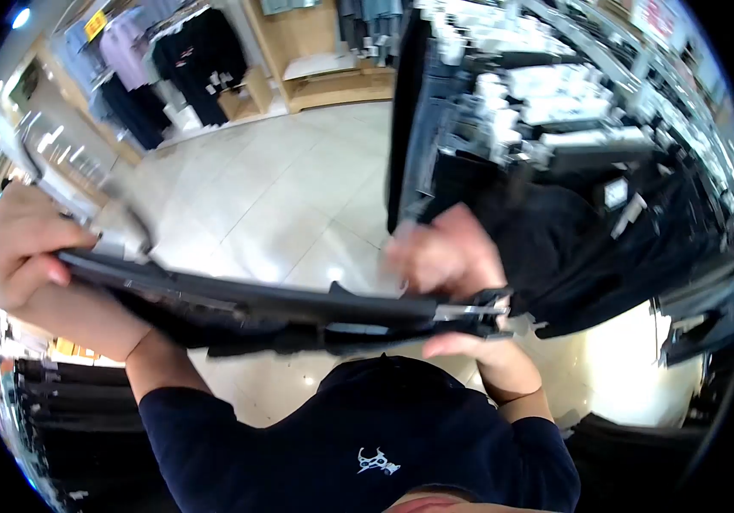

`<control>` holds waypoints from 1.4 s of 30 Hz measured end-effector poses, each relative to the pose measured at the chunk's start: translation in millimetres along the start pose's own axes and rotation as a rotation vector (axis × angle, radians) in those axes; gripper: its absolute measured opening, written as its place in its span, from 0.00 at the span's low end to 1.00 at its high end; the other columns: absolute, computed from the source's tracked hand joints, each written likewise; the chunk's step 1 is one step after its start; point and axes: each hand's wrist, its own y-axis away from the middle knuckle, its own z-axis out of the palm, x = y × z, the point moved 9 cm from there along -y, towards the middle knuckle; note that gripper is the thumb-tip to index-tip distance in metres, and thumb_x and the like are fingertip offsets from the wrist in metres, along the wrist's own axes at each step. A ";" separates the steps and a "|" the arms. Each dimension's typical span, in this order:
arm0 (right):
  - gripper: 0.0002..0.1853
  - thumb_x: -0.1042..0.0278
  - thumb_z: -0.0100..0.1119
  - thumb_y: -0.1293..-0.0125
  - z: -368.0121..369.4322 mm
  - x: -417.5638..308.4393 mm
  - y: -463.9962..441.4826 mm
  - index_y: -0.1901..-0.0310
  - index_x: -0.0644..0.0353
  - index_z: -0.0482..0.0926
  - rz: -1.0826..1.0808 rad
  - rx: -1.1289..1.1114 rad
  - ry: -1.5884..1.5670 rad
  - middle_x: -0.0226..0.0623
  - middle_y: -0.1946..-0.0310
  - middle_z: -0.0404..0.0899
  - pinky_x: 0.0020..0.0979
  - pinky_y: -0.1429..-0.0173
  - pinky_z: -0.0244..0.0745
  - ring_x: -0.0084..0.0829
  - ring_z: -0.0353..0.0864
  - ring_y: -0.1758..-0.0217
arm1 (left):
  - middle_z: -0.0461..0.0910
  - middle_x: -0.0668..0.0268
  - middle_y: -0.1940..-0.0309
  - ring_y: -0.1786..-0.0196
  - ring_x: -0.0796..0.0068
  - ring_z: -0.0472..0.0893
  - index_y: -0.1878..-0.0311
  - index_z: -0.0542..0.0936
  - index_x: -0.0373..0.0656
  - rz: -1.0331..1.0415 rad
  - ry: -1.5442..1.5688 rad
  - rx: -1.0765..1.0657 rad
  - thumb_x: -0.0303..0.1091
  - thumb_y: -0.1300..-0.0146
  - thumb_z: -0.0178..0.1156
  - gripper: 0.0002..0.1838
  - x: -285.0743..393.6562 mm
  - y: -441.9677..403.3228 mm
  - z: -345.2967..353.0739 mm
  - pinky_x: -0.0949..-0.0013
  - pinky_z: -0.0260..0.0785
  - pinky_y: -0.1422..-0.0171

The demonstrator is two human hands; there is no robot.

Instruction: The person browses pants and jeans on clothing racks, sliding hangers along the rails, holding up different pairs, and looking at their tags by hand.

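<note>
A pair of dark trousers [256, 301] is stretched sideways in front of my chest, seen edge-on along the waistband. At its left end, the fingers of my left hand [26, 244] are closed on the waistband. My right hand [461, 256] is at the other end, its thumb below the band and its fingers above, blurred by motion. A shiny hanger clip [482, 312] sits at that right end, close to the right thumb. Most of the trouser legs are hidden from this angle.
To the right, a rack [555, 94] holds several dark trousers [589, 231] on clip hangers, some with white tags. Shirts [200, 60] hang along the far wall by a wooden shelf [341, 90]. Folded dark clothes [68, 410] lie at the lower left. Pale tiles [286, 188] cover the floor.
</note>
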 end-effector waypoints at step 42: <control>0.09 0.78 0.52 0.38 -311.0 -345.3 305.4 0.70 0.60 0.62 -0.330 1.263 -0.255 0.28 0.78 0.61 0.18 0.82 0.55 0.17 0.58 0.83 | 0.78 0.64 0.62 0.56 0.78 0.76 0.44 0.71 0.33 0.405 1.890 -0.228 0.36 0.30 0.48 0.18 415.7 -465.0 358.1 0.74 0.66 0.46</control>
